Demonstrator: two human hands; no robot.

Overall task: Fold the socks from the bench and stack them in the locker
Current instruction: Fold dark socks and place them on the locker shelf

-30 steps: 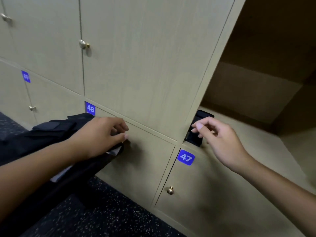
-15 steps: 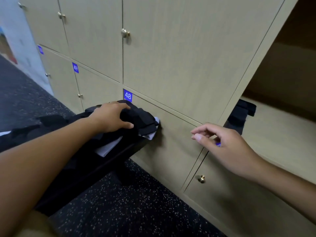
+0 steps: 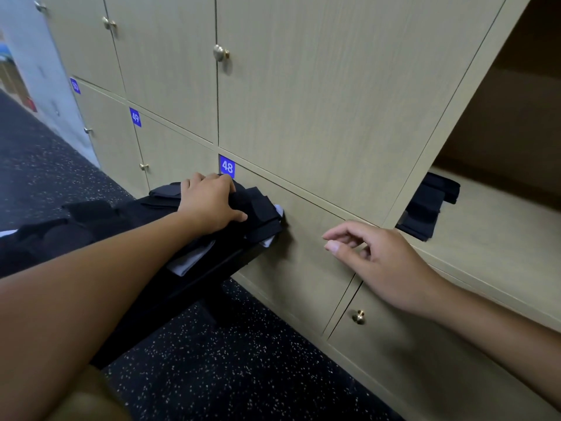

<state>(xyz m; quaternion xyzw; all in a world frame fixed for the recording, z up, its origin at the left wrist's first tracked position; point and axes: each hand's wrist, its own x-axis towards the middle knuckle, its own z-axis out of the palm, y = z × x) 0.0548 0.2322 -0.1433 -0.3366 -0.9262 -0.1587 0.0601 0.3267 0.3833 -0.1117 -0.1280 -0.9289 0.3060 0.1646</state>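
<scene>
A heap of black socks point(image 3: 258, 212) lies on the near end of the dark bench point(image 3: 212, 278), with a pale sock point(image 3: 189, 262) poking out beneath. My left hand point(image 3: 209, 205) lies on top of the heap, fingers curled over its far side and thumb pressed on the front, gripping a black sock. My right hand point(image 3: 379, 259) hovers empty in front of the locker doors, fingers loosely curled. Folded black socks point(image 3: 428, 208) are stacked at the front left corner of the open locker point(image 3: 501, 238) on the right.
Closed pale wood locker doors with brass knobs point(image 3: 359, 316) and blue labels such as 48 point(image 3: 227, 167) fill the wall. More dark clothing point(image 3: 60, 229) lies along the bench to the left. Speckled black floor point(image 3: 227, 375) runs below.
My right hand has let go of the folded socks in the locker and drawn back left, empty. My left hand has shifted onto the sock heap and closed on it. The view panned left.
</scene>
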